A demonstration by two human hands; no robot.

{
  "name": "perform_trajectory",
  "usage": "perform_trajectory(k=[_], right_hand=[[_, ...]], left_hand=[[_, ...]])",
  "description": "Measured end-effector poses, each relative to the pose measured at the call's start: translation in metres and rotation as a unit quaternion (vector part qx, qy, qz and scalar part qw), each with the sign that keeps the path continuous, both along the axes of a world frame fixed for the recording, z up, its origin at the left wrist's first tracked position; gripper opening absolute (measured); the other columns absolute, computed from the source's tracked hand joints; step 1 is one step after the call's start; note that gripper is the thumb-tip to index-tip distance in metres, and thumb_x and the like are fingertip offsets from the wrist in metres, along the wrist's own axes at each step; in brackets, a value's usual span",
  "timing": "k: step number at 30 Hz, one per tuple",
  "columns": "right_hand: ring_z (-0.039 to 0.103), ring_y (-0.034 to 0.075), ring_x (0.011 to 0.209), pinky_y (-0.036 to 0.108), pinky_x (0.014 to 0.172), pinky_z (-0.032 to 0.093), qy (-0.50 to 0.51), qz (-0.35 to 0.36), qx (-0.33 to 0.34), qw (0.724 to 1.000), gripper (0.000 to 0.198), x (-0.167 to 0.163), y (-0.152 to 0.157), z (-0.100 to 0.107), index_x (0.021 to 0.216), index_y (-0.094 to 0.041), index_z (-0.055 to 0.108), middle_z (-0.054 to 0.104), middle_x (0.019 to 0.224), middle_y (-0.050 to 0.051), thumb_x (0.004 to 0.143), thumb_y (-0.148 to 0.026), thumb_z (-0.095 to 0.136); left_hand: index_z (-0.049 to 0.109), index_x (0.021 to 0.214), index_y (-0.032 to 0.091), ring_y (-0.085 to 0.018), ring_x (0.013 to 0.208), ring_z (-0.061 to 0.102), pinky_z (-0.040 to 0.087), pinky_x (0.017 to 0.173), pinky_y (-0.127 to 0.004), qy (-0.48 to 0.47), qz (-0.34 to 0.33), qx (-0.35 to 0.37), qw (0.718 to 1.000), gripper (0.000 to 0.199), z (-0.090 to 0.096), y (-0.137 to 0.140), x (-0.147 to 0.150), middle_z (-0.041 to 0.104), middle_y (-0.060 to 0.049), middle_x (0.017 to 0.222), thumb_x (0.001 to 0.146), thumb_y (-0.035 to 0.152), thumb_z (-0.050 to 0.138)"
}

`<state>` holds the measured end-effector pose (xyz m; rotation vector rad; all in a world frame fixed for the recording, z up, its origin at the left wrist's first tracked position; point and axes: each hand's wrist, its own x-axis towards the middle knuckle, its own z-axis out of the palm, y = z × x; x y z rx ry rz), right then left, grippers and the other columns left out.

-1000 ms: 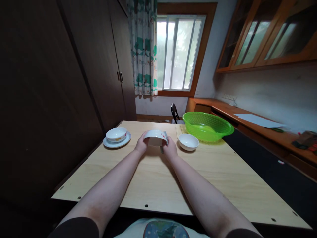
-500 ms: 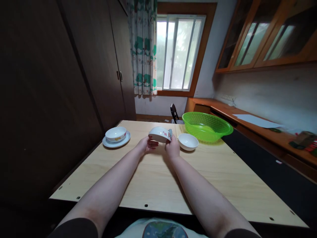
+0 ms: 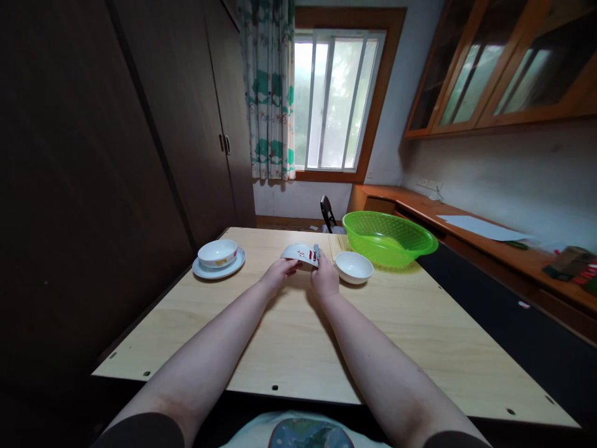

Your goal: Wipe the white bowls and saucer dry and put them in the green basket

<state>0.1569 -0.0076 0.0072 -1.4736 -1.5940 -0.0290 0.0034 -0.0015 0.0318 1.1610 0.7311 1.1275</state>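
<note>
On the left, a patterned bowl (image 3: 217, 254) sits on a plate (image 3: 205, 272). Mid-table, the left hand (image 3: 278, 272) has its fingers closed on a tilted red-marked bowl (image 3: 296, 251), marks too small to read; the right hand (image 3: 325, 278) clamps its right side with grey cloth (image 3: 317, 251). Rightward: a white bowl (image 3: 353, 266), then a green plastic basin (image 3: 357, 244).

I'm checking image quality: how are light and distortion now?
Head view throughout: window nearly washed out by brightness; dark wardrobe sunk in shadow; wall cabinet leaning, as if stretched by a wide lens; red print on the held bowl too small to make out.
</note>
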Motion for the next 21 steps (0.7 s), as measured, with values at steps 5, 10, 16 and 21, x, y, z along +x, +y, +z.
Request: perform_trajectory(k=[5, 10, 16, 21], right_hand=[[0.059, 0.025, 0.106, 0.036, 0.09, 0.048, -0.058, 0.039, 0.011, 0.998, 0.061, -0.008, -0.007, 0.002, 0.135, -0.016, 0.04, 0.056, 0.128, 0.011, 0.076, -0.007, 0.041], [0.056, 0.026, 0.112, 0.039, 0.093, 0.047, -0.071, 0.07, 0.022, 0.995, 0.06, -0.012, -0.008, 0.001, 0.137, -0.015, 0.038, 0.051, 0.133, 0.011, 0.078, -0.008, 0.042], [0.048, 0.026, 0.123, 0.041, 0.101, 0.043, -0.053, 0.148, 0.04, 0.987, 0.061, -0.011, 0.0, -0.008, 0.139, -0.013, 0.034, 0.045, 0.138, 0.014, 0.08, -0.013, 0.049], [0.05, 0.025, 0.122, 0.041, 0.1, 0.044, -0.046, 0.182, 0.053, 0.981, 0.052, -0.01, 0.002, -0.01, 0.137, -0.018, 0.04, 0.048, 0.137, 0.011, 0.085, -0.02, 0.049]], left_hand=[[0.066, 0.096, 0.016, -0.021, 0.097, 0.062, 0.042, 0.087, -0.032, -0.121, 0.035, -0.032, 0.991, 0.033, 0.0, -0.004, 0.009, 0.069, -0.009, 0.101, 0.074, 0.041, 0.066], [0.065, 0.093, 0.013, -0.02, 0.089, 0.065, 0.047, 0.088, -0.036, -0.258, 0.036, -0.068, 0.963, 0.02, 0.002, -0.005, 0.012, 0.07, -0.009, 0.093, 0.079, 0.027, 0.062], [0.064, 0.087, 0.012, -0.016, 0.081, 0.066, 0.049, 0.086, -0.031, -0.283, 0.081, -0.06, 0.954, 0.013, 0.002, 0.002, 0.007, 0.07, -0.007, 0.084, 0.074, 0.012, 0.061], [0.061, 0.097, 0.014, -0.02, 0.088, 0.065, 0.047, 0.083, -0.033, -0.166, 0.134, 0.034, 0.977, 0.03, 0.0, 0.01, -0.002, 0.07, -0.008, 0.091, 0.07, 0.027, 0.068]])
